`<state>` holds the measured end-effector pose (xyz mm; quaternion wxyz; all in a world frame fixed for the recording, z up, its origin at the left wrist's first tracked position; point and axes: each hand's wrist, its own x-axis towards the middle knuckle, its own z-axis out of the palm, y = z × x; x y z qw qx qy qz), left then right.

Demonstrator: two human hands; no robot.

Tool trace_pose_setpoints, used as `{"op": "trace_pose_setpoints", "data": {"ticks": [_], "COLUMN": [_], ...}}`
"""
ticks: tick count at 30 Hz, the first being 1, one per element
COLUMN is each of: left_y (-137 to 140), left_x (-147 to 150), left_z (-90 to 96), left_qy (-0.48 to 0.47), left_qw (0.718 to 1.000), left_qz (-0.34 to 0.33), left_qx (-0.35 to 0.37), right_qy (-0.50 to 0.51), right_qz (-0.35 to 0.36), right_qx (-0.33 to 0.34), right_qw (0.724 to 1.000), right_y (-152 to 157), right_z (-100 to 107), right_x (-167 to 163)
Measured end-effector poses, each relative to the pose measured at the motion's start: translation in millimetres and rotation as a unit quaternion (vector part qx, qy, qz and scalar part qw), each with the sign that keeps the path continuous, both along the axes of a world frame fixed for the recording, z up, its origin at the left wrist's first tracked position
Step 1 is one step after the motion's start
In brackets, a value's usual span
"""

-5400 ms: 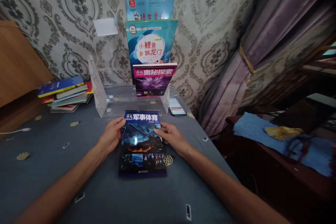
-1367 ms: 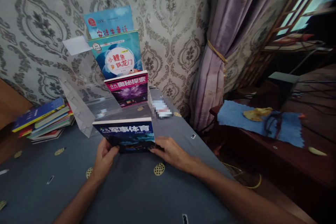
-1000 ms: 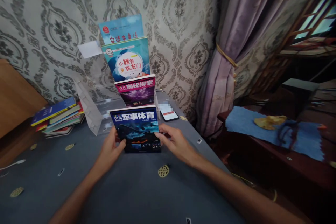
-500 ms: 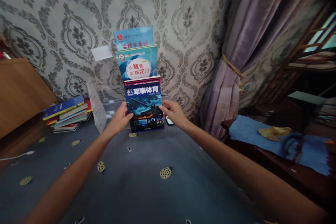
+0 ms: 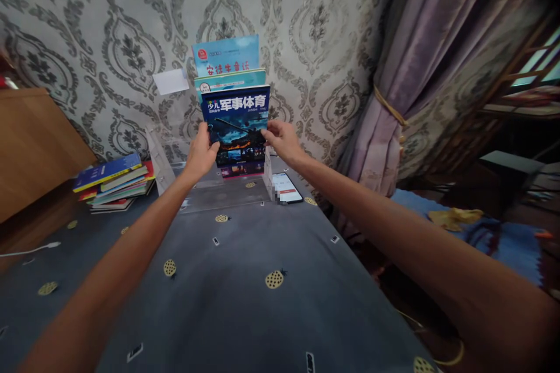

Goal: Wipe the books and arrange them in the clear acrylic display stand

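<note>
Both my hands grip a dark blue book (image 5: 238,128) with a tank on its cover, holding it nearly upright with the cover facing me. My left hand (image 5: 202,151) has its left edge, thumb in front. On the right edge, my right hand (image 5: 284,141) pinches it the same way. Right behind it stand a teal book (image 5: 231,80) and a taller light blue book (image 5: 227,53). A book with a pinkish lower edge (image 5: 242,171) shows beneath the dark blue one. These books stand in a clear plastic stepped rack (image 5: 160,157), whose front tier (image 5: 223,195) is visible below.
A phone (image 5: 286,187) lies right of the rack. On the left is a stack of books (image 5: 116,180), with a white cable end (image 5: 53,245) nearer me. A white card (image 5: 170,81) stands at the rack's upper left. A purple curtain (image 5: 394,87) hangs at right.
My hands have raised the dark blue book and moved it back, over the teal book's cover. The rack's front tier and the phone now show more fully.
</note>
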<state>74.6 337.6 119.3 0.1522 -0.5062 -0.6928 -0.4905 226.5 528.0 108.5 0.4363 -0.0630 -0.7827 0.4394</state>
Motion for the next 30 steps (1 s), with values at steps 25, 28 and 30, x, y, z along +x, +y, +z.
{"op": "trace_pose_setpoints", "data": {"ticks": [25,28,30], "left_y": [7.7,9.4,10.3], "left_x": [7.1,7.1,7.0], "left_z": [-39.2,-44.1,-47.1], "left_qy": [0.027,0.016,0.005], "left_qw": [0.998,1.0,1.0], "left_qz": [0.028,0.021,0.021], "left_qx": [-0.04,-0.015,-0.002], "right_qy": [-0.105,-0.106,-0.105], "right_qz": [-0.153,-0.149,-0.151], "right_qx": [0.119,0.113,0.108], "right_qw": [0.975,0.977,0.977], "right_y": [0.8,0.0,-0.1], "right_z": [-27.7,-31.2,-33.2], "right_x": [14.4,14.9,14.3]}}
